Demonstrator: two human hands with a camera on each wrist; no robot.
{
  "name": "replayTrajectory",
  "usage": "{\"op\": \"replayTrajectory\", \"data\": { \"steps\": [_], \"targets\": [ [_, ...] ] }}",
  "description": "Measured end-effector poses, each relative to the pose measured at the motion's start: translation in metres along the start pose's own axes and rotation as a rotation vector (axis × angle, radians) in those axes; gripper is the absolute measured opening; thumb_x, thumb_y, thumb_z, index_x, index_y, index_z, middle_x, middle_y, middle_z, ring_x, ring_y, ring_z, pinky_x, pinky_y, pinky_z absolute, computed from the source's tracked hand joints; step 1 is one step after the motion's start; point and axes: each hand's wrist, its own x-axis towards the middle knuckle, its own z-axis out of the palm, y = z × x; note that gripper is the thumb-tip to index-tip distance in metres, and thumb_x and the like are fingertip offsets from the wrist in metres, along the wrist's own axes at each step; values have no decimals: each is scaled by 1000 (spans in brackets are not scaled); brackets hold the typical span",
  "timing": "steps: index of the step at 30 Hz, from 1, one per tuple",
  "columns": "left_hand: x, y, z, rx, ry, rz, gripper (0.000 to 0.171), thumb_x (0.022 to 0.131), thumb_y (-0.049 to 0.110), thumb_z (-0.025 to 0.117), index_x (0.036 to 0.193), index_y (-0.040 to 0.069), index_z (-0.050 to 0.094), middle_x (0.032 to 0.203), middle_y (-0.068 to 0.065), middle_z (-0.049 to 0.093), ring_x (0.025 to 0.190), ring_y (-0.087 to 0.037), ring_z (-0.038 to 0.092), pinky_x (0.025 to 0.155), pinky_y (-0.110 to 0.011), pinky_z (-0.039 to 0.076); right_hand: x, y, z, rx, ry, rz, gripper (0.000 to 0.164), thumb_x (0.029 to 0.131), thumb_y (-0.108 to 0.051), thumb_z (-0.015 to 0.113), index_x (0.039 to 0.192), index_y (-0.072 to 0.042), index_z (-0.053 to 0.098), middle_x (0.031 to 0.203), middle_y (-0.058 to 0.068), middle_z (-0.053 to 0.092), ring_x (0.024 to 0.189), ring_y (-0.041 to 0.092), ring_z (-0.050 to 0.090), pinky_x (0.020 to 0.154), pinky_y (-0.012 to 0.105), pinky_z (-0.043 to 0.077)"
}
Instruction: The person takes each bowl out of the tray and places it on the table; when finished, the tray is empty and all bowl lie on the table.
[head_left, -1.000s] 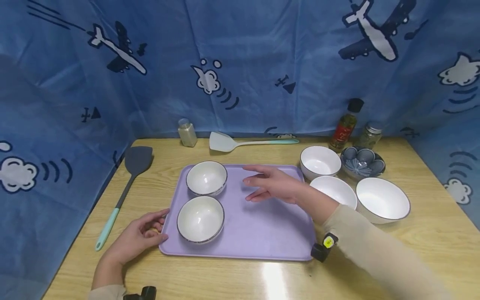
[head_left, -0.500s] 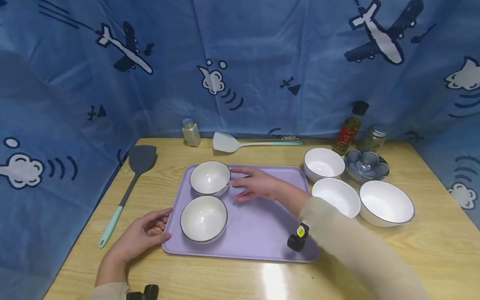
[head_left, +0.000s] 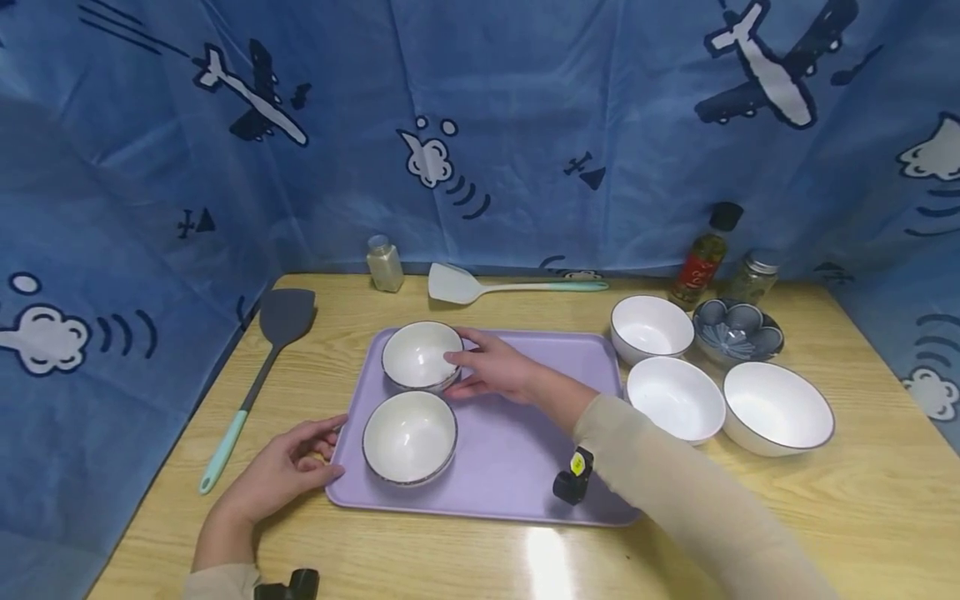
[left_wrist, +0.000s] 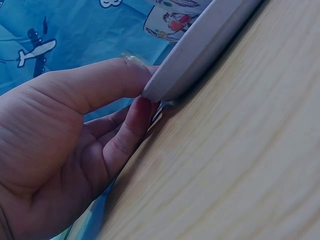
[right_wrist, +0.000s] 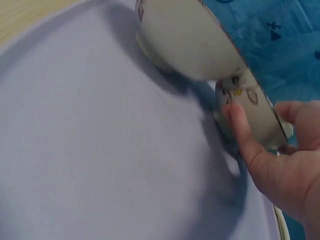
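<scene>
A purple tray (head_left: 517, 442) lies on the wooden table with two white, dark-rimmed bowls along its left side. My left hand (head_left: 277, 468) pinches the tray's left edge; the left wrist view shows its fingers above and below the tray rim (left_wrist: 187, 62). At the far bowl (head_left: 414, 354), my right hand (head_left: 497, 367) grips the right side of the rim, one digit over it and others against the outside. In the right wrist view a finger presses the flowered wall of that bowl (right_wrist: 257, 107). The near bowl (head_left: 408, 437) stands just in front, untouched.
Right of the tray stand three white bowls (head_left: 776, 408) and a dark patterned bowl (head_left: 727, 337). Behind them are a red-labelled bottle (head_left: 697, 271) and a lidded jar (head_left: 753, 279). A shaker (head_left: 385, 267), white spatula (head_left: 457, 286) and dark spatula (head_left: 285, 317) lie around the tray.
My right hand has moved left across the tray to the far bowl and taken hold of its rim. The left hand keeps its place at the tray edge. The view has shifted slightly.
</scene>
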Motion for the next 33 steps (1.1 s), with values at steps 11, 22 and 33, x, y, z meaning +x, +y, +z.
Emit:
{"op": "replayTrajectory", "data": {
  "steps": [11,22,33],
  "targets": [
    [0,2,0,10,-1,-27,66,84,16,80,144,7,53,113,-13,58,92,-9,57,72,-19,48,0,-3,3,52,71,11,70,98,2,51,159,-21,24,134,31,45,73,27,71,74,33,60],
    [0,-1,-2,35,4,-66,66,84,20,80,144,10,53,113,-12,59,93,-9,57,75,-20,49,-24,-12,-18,40,54,36,71,97,0,54,159,-22,26,145,31,38,78,30,73,76,35,60],
    [1,1,0,31,-1,-77,68,85,21,80,145,8,51,116,-12,58,95,-9,58,77,-21,51,-70,-24,-41,10,5,-4,72,96,-1,55,158,-22,26,143,31,40,83,33,73,79,35,60]
  ]
}}
